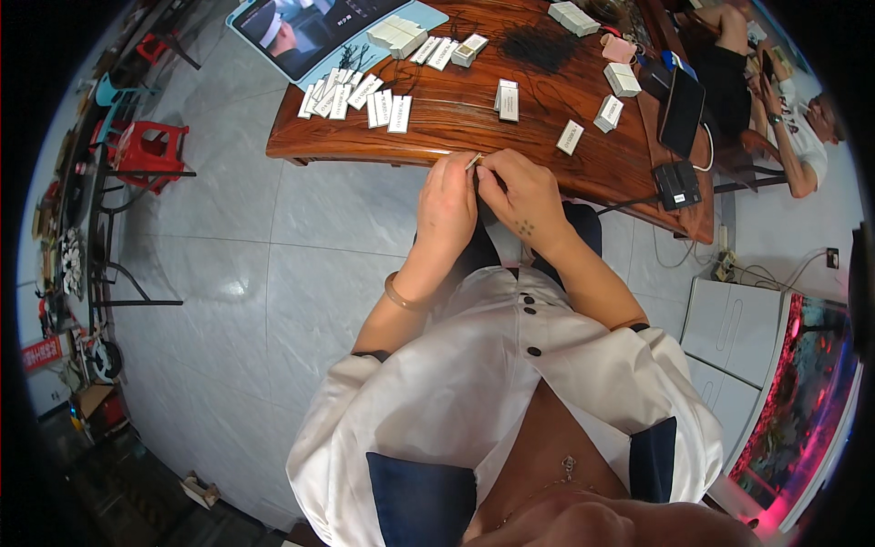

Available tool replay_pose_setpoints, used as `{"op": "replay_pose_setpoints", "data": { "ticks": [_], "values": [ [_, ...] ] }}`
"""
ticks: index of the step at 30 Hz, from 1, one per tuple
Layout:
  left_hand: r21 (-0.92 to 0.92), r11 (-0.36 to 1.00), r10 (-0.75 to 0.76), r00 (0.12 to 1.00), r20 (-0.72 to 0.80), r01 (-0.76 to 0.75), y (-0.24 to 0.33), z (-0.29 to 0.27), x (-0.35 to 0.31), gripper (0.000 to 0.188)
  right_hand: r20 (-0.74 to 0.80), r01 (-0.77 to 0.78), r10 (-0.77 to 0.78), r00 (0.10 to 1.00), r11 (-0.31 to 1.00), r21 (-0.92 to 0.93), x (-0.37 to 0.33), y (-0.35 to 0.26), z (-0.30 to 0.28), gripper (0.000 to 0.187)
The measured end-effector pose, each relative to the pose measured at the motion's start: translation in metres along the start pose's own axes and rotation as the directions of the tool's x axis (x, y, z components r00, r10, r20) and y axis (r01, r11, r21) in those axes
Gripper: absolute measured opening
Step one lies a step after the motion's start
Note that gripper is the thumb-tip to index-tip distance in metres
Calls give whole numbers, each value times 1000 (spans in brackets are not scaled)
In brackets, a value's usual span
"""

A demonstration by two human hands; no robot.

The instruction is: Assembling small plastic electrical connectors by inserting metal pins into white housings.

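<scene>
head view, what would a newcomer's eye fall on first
The left hand and right hand draw the eye first, meeting around a small item by the near edge of the wooden table. Then come the larger red stool at upper left and the pink-lit tank at lower right.

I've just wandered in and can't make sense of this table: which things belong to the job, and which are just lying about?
Seemingly part of the job:
- small piece at the fingertips of the left hand and right hand
- white cards
- black cords, probably

Seemingly just about:
- lit screen
- red stool
- fish tank
</scene>
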State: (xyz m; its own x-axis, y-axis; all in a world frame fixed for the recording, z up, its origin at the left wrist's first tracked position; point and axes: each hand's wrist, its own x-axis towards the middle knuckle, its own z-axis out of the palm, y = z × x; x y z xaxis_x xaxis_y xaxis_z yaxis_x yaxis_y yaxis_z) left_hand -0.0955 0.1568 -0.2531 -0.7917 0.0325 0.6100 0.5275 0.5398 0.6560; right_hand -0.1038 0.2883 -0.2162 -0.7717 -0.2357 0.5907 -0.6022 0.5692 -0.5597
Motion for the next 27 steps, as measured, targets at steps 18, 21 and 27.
{"op": "replay_pose_setpoints", "data": {
  "ticks": [18, 21, 27],
  "values": [
    [-18, 1000, -11, 999, 31, 12, 0, -1, 0, 14, 247, -225, 208, 946, 973, 44, -3, -1, -14, 13],
    [-34, 999, -14, 999, 47, 16, 2, 1, 0, 14, 204, -211, 182, 962, 968, 132, -6, 5, -9, 13],
    [-167, 970, -126, 955, 269, 175, 4, -15, 4, 10, 195, -298, 276, 941, 950, 96, 8, 10, -34, 16]
  ]
}}
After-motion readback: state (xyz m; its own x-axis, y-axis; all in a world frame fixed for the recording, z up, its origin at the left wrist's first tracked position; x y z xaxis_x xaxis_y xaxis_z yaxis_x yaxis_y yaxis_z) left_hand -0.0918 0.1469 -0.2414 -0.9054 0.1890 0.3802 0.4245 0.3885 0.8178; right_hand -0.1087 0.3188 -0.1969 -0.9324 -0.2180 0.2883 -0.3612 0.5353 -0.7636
